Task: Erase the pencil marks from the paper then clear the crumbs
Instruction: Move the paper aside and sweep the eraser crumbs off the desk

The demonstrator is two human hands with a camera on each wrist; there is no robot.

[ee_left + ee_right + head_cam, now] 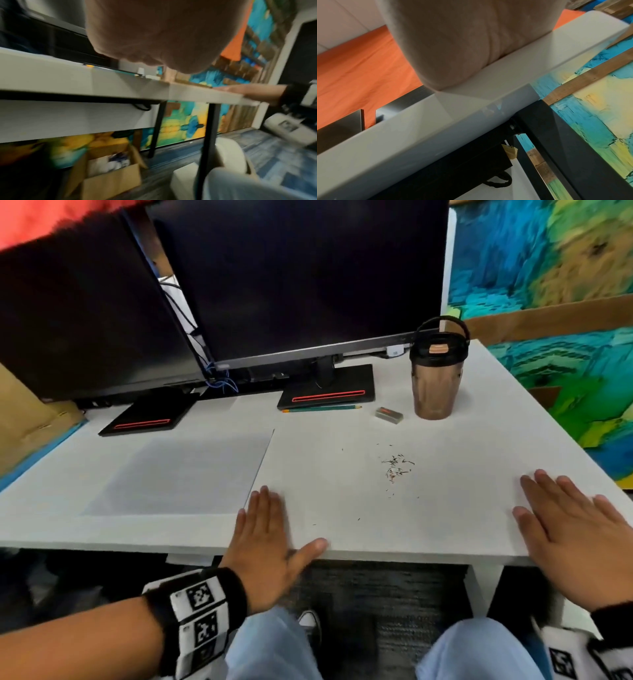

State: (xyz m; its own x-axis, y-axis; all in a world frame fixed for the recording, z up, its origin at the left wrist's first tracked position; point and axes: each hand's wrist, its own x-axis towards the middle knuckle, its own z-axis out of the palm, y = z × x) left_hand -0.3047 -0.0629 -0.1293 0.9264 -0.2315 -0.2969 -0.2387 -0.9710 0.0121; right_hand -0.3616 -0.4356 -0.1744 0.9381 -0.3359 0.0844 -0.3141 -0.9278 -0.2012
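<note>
A white sheet of paper lies flat on the left half of the white desk. A small heap of dark eraser crumbs sits on the desk to the right of it, with a few stray bits nearer the front edge. A grey eraser and a green pencil lie further back. My left hand lies flat at the front edge beside the paper's near right corner, fingers straight, holding nothing. My right hand lies flat at the front right corner, fingers spread. The wrist views show only my left palm, my right palm and the desk edge.
Two dark monitors on black stands with red stripes fill the back of the desk. A bronze travel mug with a black lid stands right of the eraser. My knees are under the desk. A cardboard box sits on the floor.
</note>
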